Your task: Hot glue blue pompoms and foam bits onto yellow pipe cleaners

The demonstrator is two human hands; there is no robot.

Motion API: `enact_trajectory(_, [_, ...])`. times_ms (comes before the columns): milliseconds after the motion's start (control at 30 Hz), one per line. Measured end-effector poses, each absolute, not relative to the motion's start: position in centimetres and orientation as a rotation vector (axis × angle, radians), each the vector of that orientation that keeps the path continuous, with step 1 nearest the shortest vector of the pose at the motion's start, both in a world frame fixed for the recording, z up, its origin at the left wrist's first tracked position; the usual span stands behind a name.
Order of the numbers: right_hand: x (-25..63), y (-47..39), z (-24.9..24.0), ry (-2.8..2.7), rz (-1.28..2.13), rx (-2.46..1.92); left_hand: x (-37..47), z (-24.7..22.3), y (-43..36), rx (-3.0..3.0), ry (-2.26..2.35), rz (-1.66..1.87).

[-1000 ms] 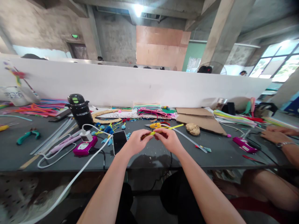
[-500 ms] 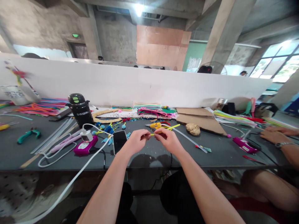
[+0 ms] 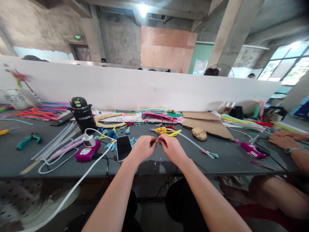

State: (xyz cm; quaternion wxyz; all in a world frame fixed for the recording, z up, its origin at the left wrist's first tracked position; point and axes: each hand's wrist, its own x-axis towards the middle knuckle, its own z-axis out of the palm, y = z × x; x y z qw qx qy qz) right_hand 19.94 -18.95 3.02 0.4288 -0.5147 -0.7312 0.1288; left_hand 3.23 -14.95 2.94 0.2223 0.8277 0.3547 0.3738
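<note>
Strip [image 3: 178,132], yellow, slender: held above the bench [image 3: 217,164], between its left and right edges, nearer the front edge than the back. Left hand [image 3: 142,147]: thumb and forefinger pinching a short length, other fingers curled, partly hidden. Right hand [image 3: 173,149]: fingertips pinching it just beside, the free end jutting past the knuckles. Sound handling, by judgement: pinches close together, light pressure, small turns from the fingertips, one hand anchoring, free end kept off the yellow-handled pliers [image 3: 160,130] behind.

Containers. Bottle [image 3: 84,117], black, lettered, upright towards the back edge, left of the hands; lid on, contents hidden. Cup [image 3: 14,99], white, marked in dark script, by the back-left corner; coloured stems [image 3: 19,77] rise above it, though blur leaves uncertain whether this or the grey vessel [image 3: 32,97] beside carries them.
</note>
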Motion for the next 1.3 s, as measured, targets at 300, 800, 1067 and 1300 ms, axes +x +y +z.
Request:
enact_trajectory(300, [17.1,-19.7,2.4,-1.426,0.538,-1.102,4.3,3.1,-15.0,1.687,0.922,1.35])
enact_trajectory(800, [17.5,-19.1,3.0,-1.004,1.316,-0.891,3.3,4.0,-14.8,1.229,0.588,1.261])
enact_trajectory(1067, [18.2,-18.6,2.7,-1.012,1.242,-0.921,2.3,3.9,-14.8,1.404,0.657,1.226])
enact_trajectory(1300, [19.1,-18.3,2.6,-1.131,1.011,-0.996,2.0,3.1,-14.4,1.935,0.932,1.293])
